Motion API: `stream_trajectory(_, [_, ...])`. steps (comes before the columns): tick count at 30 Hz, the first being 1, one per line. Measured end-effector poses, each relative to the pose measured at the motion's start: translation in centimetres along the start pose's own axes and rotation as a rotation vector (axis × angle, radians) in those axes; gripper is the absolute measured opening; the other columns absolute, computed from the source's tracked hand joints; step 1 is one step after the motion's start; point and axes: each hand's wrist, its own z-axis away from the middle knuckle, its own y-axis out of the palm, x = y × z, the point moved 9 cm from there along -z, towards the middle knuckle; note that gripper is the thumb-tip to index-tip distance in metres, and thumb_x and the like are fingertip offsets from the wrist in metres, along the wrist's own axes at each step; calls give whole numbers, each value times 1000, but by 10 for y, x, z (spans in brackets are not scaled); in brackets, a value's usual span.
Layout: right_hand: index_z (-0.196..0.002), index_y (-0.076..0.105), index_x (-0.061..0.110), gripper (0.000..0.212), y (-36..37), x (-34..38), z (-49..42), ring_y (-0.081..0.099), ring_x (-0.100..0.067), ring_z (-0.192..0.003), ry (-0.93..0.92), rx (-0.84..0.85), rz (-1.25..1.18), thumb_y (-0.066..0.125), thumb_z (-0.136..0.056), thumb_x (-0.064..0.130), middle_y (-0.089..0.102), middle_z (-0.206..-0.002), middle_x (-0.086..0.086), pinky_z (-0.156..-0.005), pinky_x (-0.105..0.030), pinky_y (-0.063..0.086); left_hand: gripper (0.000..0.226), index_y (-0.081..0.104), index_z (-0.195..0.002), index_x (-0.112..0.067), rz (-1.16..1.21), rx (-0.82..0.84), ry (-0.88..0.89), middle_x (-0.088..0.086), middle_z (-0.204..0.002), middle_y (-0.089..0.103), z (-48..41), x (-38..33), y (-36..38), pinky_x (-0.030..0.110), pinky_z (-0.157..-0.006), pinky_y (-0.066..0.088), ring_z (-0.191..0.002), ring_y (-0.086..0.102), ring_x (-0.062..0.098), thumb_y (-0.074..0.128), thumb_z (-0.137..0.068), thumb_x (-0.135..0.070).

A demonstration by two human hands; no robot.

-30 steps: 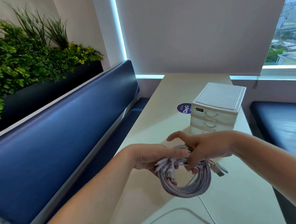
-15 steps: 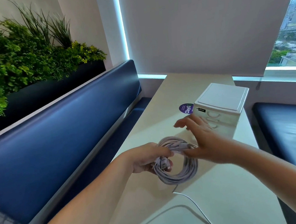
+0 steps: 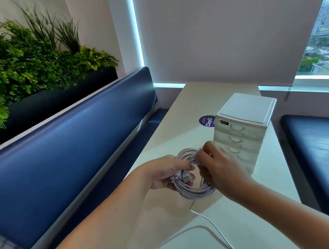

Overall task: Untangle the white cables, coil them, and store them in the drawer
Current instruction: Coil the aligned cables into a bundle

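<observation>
Round purple sticker (image 3: 206,121) on the surface (image 3: 193,101), just left of the white drawer unit (image 3: 246,108): reads "ClayG" in white, running sideways, right edge hidden behind the unit. Finer print beside it too small to read. Small black label (image 3: 223,122) at top front corner of unit: pale lettering, blurred, not legible.

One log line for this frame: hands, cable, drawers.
stage: coiling | left hand: grips coiled white cable bundle | right hand: pinches its top | white plastic drawer unit: visible drawers shut
</observation>
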Motion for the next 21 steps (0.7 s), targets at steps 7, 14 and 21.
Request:
stream_trajectory(7, [-93, 57, 8, 14, 17, -6, 0, 53, -30, -59, 78, 215, -58, 59, -80, 13, 49, -90, -9, -49, -39, 46, 11, 62, -99, -14, -169, -106, 25, 7, -89, 67, -7, -2, -6, 27, -66, 53, -69, 62, 18, 56, -90, -15])
stream_trajectory(14, [-91, 61, 15, 12, 21, -21, -4, 60, -18, -84, 425, 507, -594, 52, -96, 21, 65, -84, 5, -83, -35, 45, 15, 65, -100, -11, -298, -196, 64, 7, -84, 69, -9, -7, -21, 26, -64, 52, -67, 63, 20, 58, -87, -15])
stream_trajectory(21, [-80, 60, 15, 20, 12, -28, -8, 46, -15, -53, 576, 650, -769, 53, -97, 22, 49, -64, -1, -55, -30, 44, 14, 67, -93, -10, -376, -280, 148, 14, -97, 73, -10, -22, -27, 29, -68, 49, -74, 63, 21, 60, -87, -20])
